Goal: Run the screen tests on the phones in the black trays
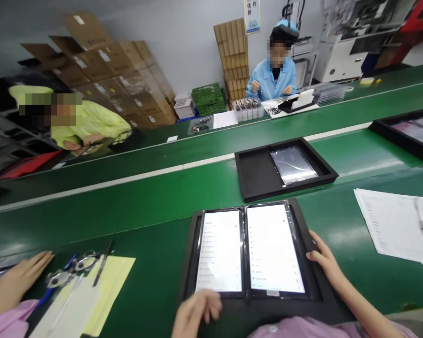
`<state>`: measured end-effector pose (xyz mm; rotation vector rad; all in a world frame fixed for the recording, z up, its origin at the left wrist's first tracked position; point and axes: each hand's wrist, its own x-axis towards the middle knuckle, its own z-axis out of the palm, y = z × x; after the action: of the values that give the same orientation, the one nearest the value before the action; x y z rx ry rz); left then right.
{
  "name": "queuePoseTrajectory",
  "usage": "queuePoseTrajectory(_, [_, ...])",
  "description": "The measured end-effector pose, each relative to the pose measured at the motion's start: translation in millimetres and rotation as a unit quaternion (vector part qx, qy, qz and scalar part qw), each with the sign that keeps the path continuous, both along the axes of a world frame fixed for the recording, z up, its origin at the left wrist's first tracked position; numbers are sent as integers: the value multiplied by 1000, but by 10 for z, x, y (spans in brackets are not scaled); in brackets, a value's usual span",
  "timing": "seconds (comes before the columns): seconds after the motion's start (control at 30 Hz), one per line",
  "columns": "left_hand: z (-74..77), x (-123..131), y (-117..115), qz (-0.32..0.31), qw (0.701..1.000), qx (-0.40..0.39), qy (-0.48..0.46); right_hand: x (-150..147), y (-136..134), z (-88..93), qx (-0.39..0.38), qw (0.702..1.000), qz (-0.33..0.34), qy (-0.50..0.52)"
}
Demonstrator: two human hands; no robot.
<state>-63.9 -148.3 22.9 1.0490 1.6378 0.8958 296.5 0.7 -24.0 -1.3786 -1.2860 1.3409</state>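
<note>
Two lit tablets (273, 249) side by side in black tray (268, 307), on green bench (151, 286) before the wearer. Right grip (326, 260), bare hand, touches tray's 3 o'clock rim; underside hidden, cannot tell if clamped. Left grip (199, 307) at 7 o'clock, fingers loosely bent, closed on nothing visible. Second tray (254, 176) close by at 1 o'clock: a shove that way could knock rims, jolting tablets. Lifting one side might slide them; stray left fingers could trip a screen.
</note>
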Motion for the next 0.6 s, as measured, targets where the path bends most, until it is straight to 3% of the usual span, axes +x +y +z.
queuePoseTrajectory(0.07, [32,-105,196,83,972,84,203,250,49,59,36,995,13,-88])
queuePoseTrajectory(0.13, [-24,-97,399,108,932,108,330,347,96,211,102,967,-6,-233])
queuePoseTrajectory(0.23, [-171,4,557,90,923,89,364,171,79,496,255,860,-45,-440])
queuePoseTrajectory(0.3, [-249,48,549,91,923,85,364,-109,4,626,364,799,43,-477])
queuePoseTrajectory(0.37, [-299,61,487,97,919,90,370,-414,-82,663,420,762,179,-459])
queuePoseTrajectory(0.47, [-352,76,371,84,912,95,390,-686,-148,594,432,743,250,-447])
queuePoseTrajectory(0.6, [-390,146,251,25,875,117,470,-541,-76,533,416,779,212,-418])
